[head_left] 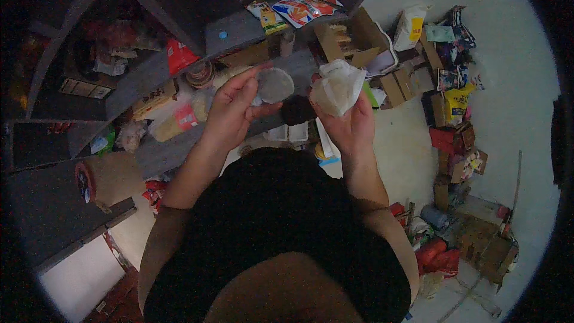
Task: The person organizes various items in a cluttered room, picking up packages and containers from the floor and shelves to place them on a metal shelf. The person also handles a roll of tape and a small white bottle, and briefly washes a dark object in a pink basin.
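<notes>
My left hand (229, 107) grips a round, greyish, see-through piece (275, 86) by its edge, with the thumb on the near side. It looks like a lid or the end of a small tub; which one I cannot tell. A crumpled whitish pouch (339, 86) sits in my right hand (351, 128), the fingers wrapped round its lower part. Its upper end flares out and something pale shows through its side. Both hands are raised in front of a dark shelf, apart from each other, and the two held things do not touch.
Colourful packets (305, 9) lie on the dark shelf (239, 33) ahead. An open cardboard box (365, 30) stands right of it, near a white and yellow bag (411, 29). Boxes and bags line the right wall. A large brown roll (113, 178) is at the left.
</notes>
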A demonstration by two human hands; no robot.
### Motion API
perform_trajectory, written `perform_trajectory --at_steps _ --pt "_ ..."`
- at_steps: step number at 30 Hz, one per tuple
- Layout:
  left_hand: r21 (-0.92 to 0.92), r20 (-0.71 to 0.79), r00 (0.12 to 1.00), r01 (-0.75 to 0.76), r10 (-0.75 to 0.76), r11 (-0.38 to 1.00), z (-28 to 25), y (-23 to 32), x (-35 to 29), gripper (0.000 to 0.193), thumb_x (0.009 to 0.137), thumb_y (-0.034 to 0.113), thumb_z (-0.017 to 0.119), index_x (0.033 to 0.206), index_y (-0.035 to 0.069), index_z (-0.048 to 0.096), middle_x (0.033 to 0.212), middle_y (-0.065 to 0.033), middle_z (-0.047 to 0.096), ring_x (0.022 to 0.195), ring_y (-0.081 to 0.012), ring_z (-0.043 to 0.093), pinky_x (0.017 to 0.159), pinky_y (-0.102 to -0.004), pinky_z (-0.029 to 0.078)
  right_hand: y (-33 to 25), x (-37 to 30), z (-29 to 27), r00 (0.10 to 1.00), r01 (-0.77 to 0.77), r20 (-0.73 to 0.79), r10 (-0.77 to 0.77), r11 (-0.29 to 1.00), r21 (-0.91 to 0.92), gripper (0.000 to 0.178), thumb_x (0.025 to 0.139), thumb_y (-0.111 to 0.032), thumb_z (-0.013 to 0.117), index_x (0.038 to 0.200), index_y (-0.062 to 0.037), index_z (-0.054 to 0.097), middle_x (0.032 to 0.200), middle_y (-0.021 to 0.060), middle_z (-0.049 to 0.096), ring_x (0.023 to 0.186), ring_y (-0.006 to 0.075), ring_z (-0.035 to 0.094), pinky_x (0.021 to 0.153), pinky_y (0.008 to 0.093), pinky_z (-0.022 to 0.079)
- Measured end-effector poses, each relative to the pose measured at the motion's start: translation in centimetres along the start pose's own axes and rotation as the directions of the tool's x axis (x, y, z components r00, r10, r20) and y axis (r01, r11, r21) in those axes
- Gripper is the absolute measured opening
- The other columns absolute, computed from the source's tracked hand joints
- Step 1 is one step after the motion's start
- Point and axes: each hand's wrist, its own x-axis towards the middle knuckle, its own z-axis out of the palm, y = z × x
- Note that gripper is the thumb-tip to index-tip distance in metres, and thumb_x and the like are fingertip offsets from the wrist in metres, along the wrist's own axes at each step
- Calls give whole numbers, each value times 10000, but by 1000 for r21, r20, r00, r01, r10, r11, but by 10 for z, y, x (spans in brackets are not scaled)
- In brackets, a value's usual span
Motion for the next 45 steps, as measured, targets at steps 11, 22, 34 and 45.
perform_trajectory --at_steps 11,22,34,45 --pt "320 -45 991 -106 127 942 -4 1 -6 379 748 -17 646 1110 -6 534 988 -97 603 839 -167 605 663 -285 543 10 1 6 1000 26 -15 -27 998 -62 437 920 -291 330 1290 -60 358 1297 179 401 1199 320 387 996 482 303" --pt "753 155 956 -278 249 597 -18 0 -2 466 770 165 664 1207 100 516 1294 -114 354 1023 -167 495 666 -255 502 20 5 5 999 26 -34 -39 945 -325 530 811 -117 523 1295 -65 315 1293 144 404 1196 306 400 958 484 364" --pt "776 40 935 -251 351 578 -15 -1 -6 472 693 272 737 1079 53 577 1242 -81 391 1107 -199 447 858 -315 430 45 14 17 1000 -14 3 19 833 -552 425 872 -248 546 1219 -91 357 1182 81 473 1053 208 495 886 392 428" --pt "404 -164 971 -97 176 910 -39 0 -22 407 883 398 500 1051 40 594 1108 6 505 888 -76 496 658 -220 424 62 35 31 999 -45 -51 12 702 -711 245 901 -243 499 1067 -71 446 1053 49 537 939 157 525 786 326 435"
